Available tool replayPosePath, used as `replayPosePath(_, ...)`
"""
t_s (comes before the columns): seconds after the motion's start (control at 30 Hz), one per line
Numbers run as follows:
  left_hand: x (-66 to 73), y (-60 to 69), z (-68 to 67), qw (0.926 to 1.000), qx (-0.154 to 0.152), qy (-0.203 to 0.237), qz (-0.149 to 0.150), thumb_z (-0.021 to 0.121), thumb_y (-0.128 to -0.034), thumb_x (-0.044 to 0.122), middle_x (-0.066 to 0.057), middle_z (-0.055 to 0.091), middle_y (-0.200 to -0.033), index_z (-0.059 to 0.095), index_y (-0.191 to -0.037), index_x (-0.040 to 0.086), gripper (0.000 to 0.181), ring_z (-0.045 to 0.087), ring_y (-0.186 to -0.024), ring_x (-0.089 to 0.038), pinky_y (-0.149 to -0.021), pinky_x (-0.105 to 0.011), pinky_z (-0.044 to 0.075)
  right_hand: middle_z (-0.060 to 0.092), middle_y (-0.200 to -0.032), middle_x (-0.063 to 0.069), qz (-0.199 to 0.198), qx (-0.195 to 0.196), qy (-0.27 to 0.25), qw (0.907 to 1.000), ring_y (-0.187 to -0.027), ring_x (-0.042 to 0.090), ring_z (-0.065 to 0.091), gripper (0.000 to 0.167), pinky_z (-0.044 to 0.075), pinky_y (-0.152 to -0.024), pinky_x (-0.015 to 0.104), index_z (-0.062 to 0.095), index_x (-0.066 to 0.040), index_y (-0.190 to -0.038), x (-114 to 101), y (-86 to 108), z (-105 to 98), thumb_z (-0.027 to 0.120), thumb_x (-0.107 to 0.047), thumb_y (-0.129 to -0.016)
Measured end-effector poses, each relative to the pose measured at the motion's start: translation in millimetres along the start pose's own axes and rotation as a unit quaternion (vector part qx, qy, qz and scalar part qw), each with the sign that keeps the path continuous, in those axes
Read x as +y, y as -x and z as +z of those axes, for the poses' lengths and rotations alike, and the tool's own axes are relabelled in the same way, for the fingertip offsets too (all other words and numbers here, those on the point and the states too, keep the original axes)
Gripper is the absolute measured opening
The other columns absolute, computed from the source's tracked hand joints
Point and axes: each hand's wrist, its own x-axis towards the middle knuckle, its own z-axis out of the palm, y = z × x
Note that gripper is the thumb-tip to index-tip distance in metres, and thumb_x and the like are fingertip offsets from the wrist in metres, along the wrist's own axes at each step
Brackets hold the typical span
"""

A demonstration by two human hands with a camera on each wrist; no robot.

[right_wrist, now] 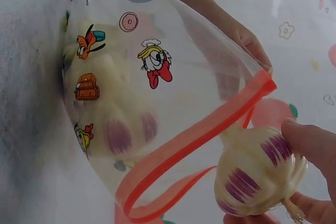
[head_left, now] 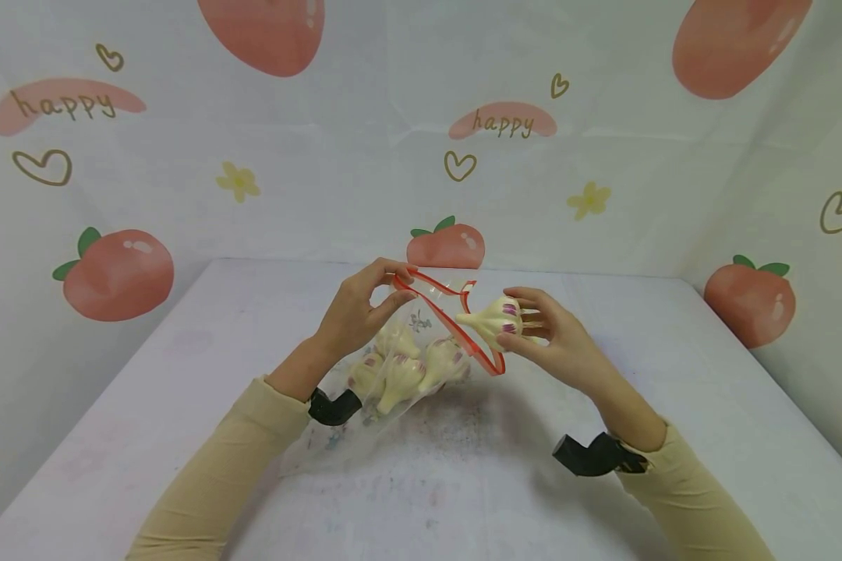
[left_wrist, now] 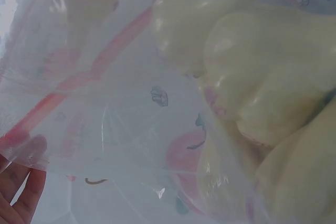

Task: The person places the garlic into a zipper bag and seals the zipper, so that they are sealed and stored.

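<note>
A clear plastic zip bag (right_wrist: 197,85) with a red zip strip and printed cartoon figures lies on its side, its mouth spread toward the right. Several garlic bulbs (head_left: 402,375) show through its film; in the left wrist view these bulbs (left_wrist: 273,72) fill the right side. At the bag's upper edge my left hand (head_left: 356,308) pinches the red strip between thumb and fingers. My right hand (head_left: 557,339) grips one garlic bulb (right_wrist: 257,174) with purple streaks, holding it at the bag's mouth with its stem pointing toward the opening.
All this is over a white table (head_left: 435,499) with faint stains. Behind it hangs a white cloth (head_left: 365,171) printed with peaches, hearts and flowers. A black wrist mount (head_left: 333,407) sits on the left wrist, and another mount (head_left: 596,456) on the right.
</note>
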Motion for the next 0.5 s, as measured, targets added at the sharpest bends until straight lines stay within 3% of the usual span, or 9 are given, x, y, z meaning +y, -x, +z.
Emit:
replayPosePath(0.23,-1.2,0.0,0.8,1.0,0.001,-0.001,0.004,0.069,-0.0809,0.008,-0.015,0.064,-0.102,0.055,-0.104,-0.002,0.029,0.064,-0.098,-0.028,-0.09,-0.039,0.051,0.053,-0.123,0.016,-0.003,-0.009,-0.006,0.9999,-0.105,0.029,0.06,0.055,0.052,-0.088,0.037,0.044,-0.014,-0.134,-4.3,-1.7,4.4,0.069,-0.016,-0.085)
replayPosePath(0.5,-1.1,-0.1,1.4,1.0,0.0,-0.004,0.005,0.068,-0.0822,0.013,-0.015,0.063,-0.1,0.055,-0.104,-0.001,0.029,0.064,-0.097,-0.028,-0.088,-0.039,0.052,0.055,-0.121,0.016,-0.011,-0.017,-0.018,0.9996,-0.105,0.029,0.059,0.054,0.051,-0.088,0.035,0.045,-0.012,-0.133,-7.0,-4.6,9.4,0.068,-0.014,-0.085)
